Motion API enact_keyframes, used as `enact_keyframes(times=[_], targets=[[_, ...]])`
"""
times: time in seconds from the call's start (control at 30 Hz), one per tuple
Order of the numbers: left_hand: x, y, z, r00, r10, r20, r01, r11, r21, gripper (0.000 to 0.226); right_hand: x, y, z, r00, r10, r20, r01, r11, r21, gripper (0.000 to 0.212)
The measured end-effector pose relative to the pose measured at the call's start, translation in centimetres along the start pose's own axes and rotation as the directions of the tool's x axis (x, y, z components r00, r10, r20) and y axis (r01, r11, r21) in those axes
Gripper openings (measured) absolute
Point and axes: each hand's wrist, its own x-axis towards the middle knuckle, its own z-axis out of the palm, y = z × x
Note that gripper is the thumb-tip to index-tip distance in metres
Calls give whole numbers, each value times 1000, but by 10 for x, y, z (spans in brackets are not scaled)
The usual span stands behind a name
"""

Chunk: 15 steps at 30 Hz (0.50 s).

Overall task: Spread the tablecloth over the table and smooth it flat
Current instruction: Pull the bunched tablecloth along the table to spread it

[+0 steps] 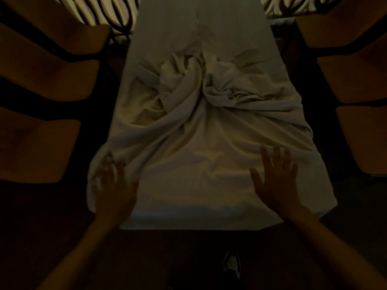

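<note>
A pale tablecloth (201, 164) covers a long narrow table (188, 223) that runs away from me in dim light. The cloth is bunched into thick twisted folds across the middle (201, 88), and lies flatter near me and at the far end. My left hand (114, 185) is blurred at the cloth's near left corner, fingers spread over the hanging edge; whether it grips the fabric is unclear. My right hand (274, 176) hovers or rests flat on the near right part, fingers apart, holding nothing.
Orange-brown chair seats line the left side (41, 80) and the right side (356, 80) of the table. A black-and-white patterned floor shows at the far corners (100, 11). My shoe (231, 263) stands on the dark floor below the near table edge.
</note>
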Motion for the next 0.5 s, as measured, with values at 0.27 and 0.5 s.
enact_keyframes(times=[0.27, 0.5], targets=[[-43, -81, -100, 998, 28, 58, -16, 979, -201, 79, -60, -208, -24, 984, -174, -41, 176, 982, 68, 74], [-41, -234, -118, 997, 55, 54, -37, 954, -298, 62, -99, -383, 14, 994, -84, -69, 94, 985, 144, 76]])
